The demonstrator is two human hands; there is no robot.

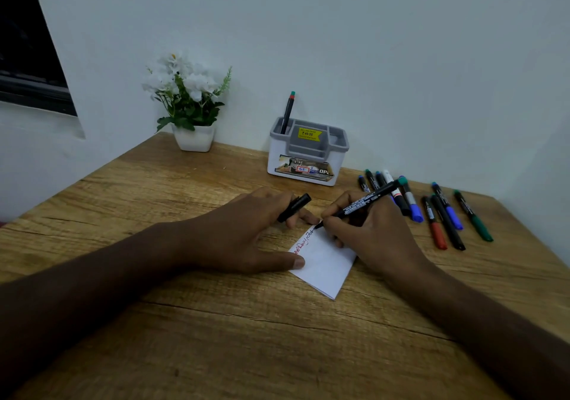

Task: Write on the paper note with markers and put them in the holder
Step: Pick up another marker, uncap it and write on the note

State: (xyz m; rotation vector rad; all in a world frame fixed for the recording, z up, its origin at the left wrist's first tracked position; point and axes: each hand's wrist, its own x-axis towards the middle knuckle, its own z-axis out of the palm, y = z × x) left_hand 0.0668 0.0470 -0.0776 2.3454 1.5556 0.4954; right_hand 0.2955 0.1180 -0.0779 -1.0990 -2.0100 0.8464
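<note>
1. Head view: the right hand (370, 230) pinches an uncapped marker (361, 204), its grip clamped on the barrel, with the tip touching the far edge of the paper note (327, 264). A green end plug sits at the marker's back end.

2. The left hand (246, 233) rests on the worktop (216, 338) with its thumb pressing the note's left edge. Its fingers are curled round a black cap (294, 207), so this grip is clamped on the cap.

3. The note lies at the middle of the worktop between both hands. A line of red writing runs along its left edge, with darker strokes where the tip now sits.

4. The holder (308, 153) stands at the back by the wall, well apart from the note. One marker with a teal end (287, 113) stands upright in its left rear compartment.

5. Loose markers (431, 208) lie in a row on the worktop to the right, near the writing hand. Most of the task looks undone.

6. Risks, as I judge them:
   - The tip is at the very edge of the paper, so a stroke may run off and mark the wood.
   - Only a thumb pins the note, so a firm stroke could make it swivel or slide.
   - The cap is held loosely among the fingers and may drop or roll.
   - The right wrist is close to the loose markers and could knock them.
   - The palm may smear wet ink.

7. A potted white flower (188, 103) stands at the back left.
</note>
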